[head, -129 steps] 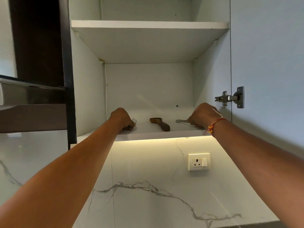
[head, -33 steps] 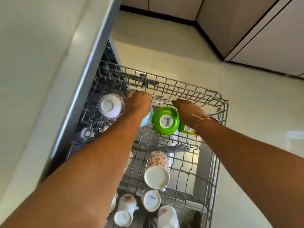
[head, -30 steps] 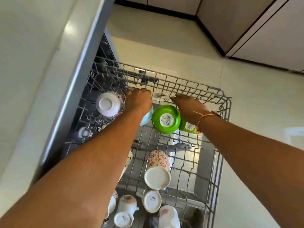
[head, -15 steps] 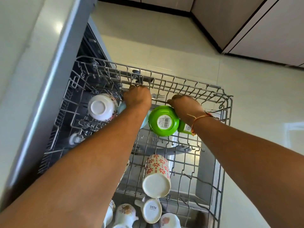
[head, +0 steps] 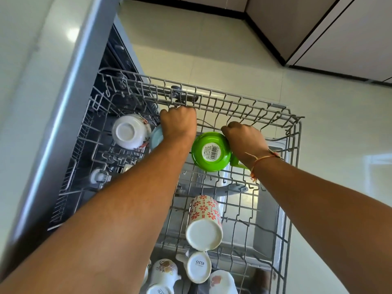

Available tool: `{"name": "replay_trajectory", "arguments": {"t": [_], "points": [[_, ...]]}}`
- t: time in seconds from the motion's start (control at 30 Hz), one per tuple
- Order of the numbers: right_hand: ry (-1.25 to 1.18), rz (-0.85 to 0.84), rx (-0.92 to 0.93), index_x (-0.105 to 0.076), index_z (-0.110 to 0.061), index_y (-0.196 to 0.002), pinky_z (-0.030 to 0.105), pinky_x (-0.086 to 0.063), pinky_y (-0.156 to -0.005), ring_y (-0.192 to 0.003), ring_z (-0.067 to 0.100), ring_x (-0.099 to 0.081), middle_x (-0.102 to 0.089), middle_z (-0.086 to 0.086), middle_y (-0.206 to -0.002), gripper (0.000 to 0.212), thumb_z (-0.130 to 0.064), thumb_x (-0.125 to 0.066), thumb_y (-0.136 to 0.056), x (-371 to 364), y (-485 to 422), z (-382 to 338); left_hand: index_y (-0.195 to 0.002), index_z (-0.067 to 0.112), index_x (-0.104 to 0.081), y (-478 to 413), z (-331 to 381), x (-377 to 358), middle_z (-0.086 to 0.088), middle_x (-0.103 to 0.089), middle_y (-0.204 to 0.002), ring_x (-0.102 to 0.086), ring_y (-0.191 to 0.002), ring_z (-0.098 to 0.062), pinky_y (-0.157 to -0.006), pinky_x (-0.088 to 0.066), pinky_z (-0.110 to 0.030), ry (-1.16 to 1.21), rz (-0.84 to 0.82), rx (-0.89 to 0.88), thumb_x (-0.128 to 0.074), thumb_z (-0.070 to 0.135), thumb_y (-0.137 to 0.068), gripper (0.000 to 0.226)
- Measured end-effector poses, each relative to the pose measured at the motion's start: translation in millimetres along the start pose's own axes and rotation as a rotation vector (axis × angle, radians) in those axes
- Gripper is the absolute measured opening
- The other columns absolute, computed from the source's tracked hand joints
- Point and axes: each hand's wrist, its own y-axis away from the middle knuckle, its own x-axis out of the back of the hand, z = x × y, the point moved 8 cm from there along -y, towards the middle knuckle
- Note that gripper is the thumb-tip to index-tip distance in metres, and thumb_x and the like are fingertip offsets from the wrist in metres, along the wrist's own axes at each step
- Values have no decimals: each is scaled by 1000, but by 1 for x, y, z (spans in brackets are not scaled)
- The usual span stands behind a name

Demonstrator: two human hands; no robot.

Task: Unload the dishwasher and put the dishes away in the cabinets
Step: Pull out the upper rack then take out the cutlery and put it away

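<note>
Both hands are seen reaching into the pulled-out dishwasher rack (head: 244, 102). The left hand (head: 179, 124) is curled into a fist beside the green bowl (head: 211, 151); its contents cannot be told. The right hand (head: 244, 139) is closed over that bowl's far edge.

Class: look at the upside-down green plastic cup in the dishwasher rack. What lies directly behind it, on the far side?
Behind the green plastic cup, only grey wire rack shows. The right hand curls over the cup's far edge and hides whatever it grips there.
</note>
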Motion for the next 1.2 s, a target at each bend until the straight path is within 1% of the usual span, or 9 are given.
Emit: {"name": "replay_trajectory", "arguments": {"t": [0.23,0.37,0.53,0.67,0.77,0.87,0.97,1.13,1.2], "points": [[-50,52,-2,-58,-16,-121,33,-39,-60,-93,35,-65,-59,6,-109,38,-9,-65,-84,23,34,1,-96,17,-68,27,-2,23,-4,-70,-84,-60,-88,-27,-75,-37,-37,61,170,-117,-61,8,-86,14],[-93,140,-33,-58,-18,-124,34,-45,-60,-88,35,-67,-61,5,-110,37,-9,-58,-87,58,67,2,-85,16,-72,58,-7,61,-2,-71,-76,-58,-84,-26,-68,-40,-35,162,307,-186,-71,8,-75,13],[-344,211,-164,-71,-20,-111,27,-52,-65,-80,28,-67,-67,4,-97,26,-9,-56,-93,88,125,14,-86,12,-72,127,-30,113,-4,-71,-79,-61,-72,-21,-63,-40,-28,580,541,15,-74,7,-78,10],[-887,-83,-316,-75,-22,-93,23,-49,-60,-72,12,-69,-74,-5,-78,13,-20,-62,-94,91,194,17,-103,10,-72,219,-42,132,-3,-73,-96,-63,-83,-12,-72,-43,-19,1079,461,330,-69,17,-89,16],[-1356,-281,-282,-75,-8,-93,31,-53,-67,-70,18,-66,-74,14,-78,9,-11,-67,-93,111,248,-3,-97,12,-73,289,-32,130,0,-74,-90,-64,-78,-12,-73,-50,-26,1327,292,560,-71,24,-88,15],[-1435,-362,-168,-72,-2,-97,19,-50,-59,-57,7,-61,-70,6,-66,9,-7,-67,-92,134,296,-17,-90,10,-73,363,-8,130,-1,-73,-80,-64,-75,-20,-64,-55,-33,1614,136,822,-71,23,-89,13],[-1428,-459,-42,-76,-12,-103,30,-53,-72,-73,17,-63,-75,8,-82,15,-12,-73,-88,148,336,-30,-88,13,-71,435,26,148,-5,-72,-82,-64,-79,-22,-76,-57,-38,1915,73,983,-67,16,-91,5],[-1415,-583,133,-75,-12,-99,20,-43,-48,-57,14,-52,-70,12,-78,13,-11,-74,-86,171,403,-56,-98,7,-68,543,55,179,-3,-72,-84,-68,-75,-14,-65,-56,-26,2148,320,1004,-60,-4,-91,16],[-1401,-680,208,-74,-8,-104,18,-43,-47,-53,9,-53,-70,9,-77,19,-11,-74,-86,177,432,-76,-113,2,-65,590,59,190,-6,-73,-94,-69,-88,-19,-83,-59,-33,2164,430,1005,-57,-9,-90,27]]}}
